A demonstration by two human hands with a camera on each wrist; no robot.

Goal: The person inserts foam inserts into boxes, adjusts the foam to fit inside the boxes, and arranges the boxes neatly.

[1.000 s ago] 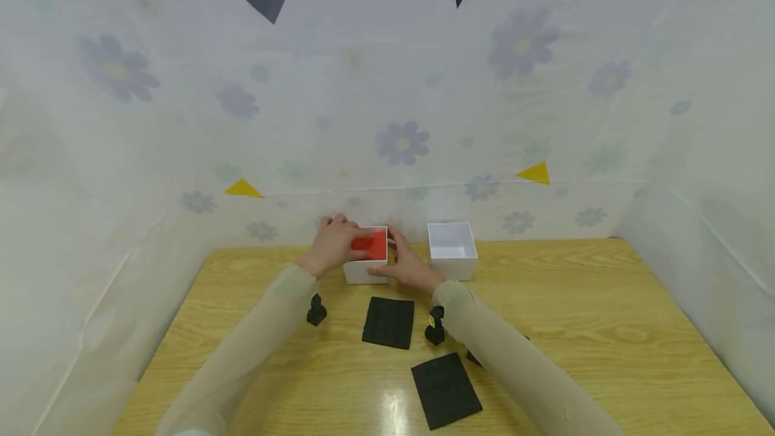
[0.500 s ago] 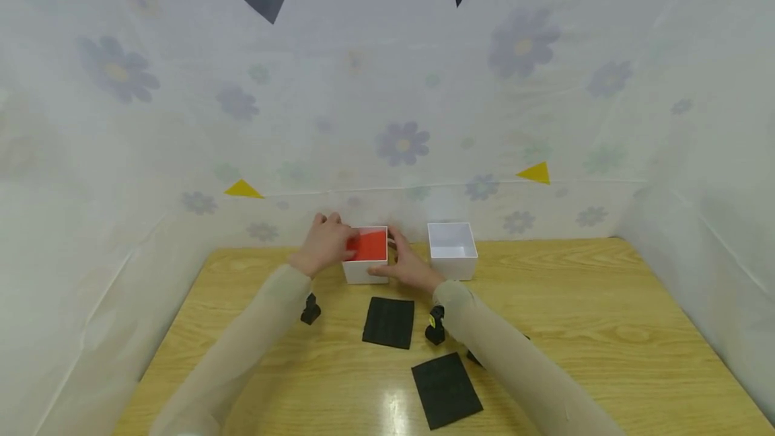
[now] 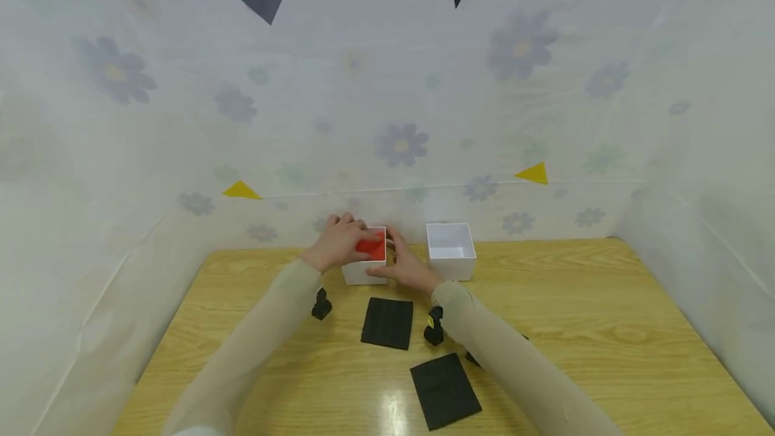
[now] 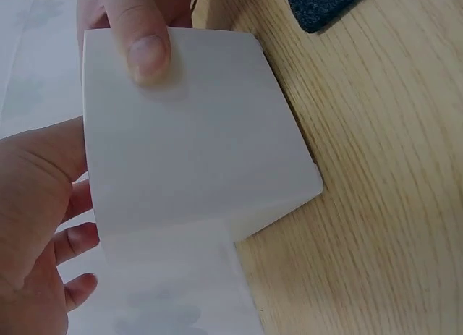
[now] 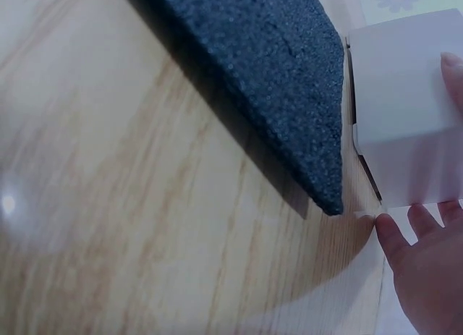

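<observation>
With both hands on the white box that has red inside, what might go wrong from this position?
1. The left hand covers part of the red lining of the white box, so its fingers may press the lining crooked.
2. The right hand holds the box only at its side; a push from the left might slide it toward the empty white box standing close by.
3. The right sleeve hangs just above a black foam pad and might drag it.

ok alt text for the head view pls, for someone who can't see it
Both hands, left hand and right hand, hold a white box with red inside at the back of a wooden table. A second white box stands to its right; black pads lie nearer.
</observation>
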